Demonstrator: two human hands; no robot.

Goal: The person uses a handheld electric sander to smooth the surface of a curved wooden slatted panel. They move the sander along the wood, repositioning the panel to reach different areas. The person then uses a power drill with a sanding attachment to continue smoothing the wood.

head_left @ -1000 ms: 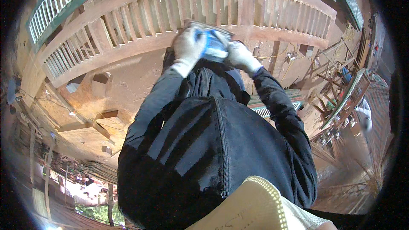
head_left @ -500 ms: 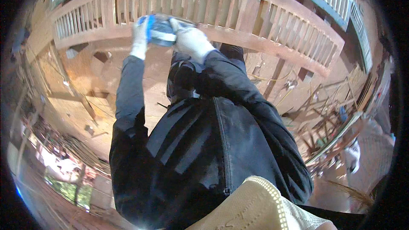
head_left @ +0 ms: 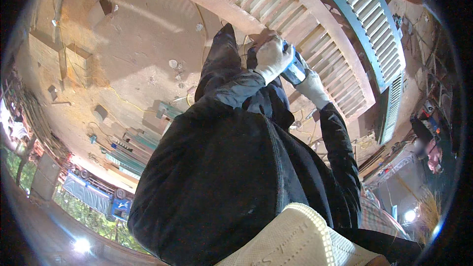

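A blue and black hand-held power tool [head_left: 294, 70] is gripped between my two white-gloved hands. My left hand [head_left: 272, 58] is closed round its left end. On its right end my right hand [head_left: 311, 87] has its fingers wrapped about the body. The tool is over the near edge of a long pinkish-brown slatted wooden panel [head_left: 308, 12], which runs from the top down to the right. Whether the tool touches the wood cannot be made out. My hands hide much of the tool, so its exact kind is unclear.
Beyond the brown panel lies a blue-green slatted panel [head_left: 372, 37]. My legs and a dark shoe [head_left: 225, 34] are just left of my hands. Stacked wooden strips [head_left: 129, 155] and a yellow cord [head_left: 125, 99] lie on the dusty ground. A blue truck [head_left: 88, 194] stands outside.
My body and view have turned to the right along the panel. Both hands have moved right with the tool, still gripping it.
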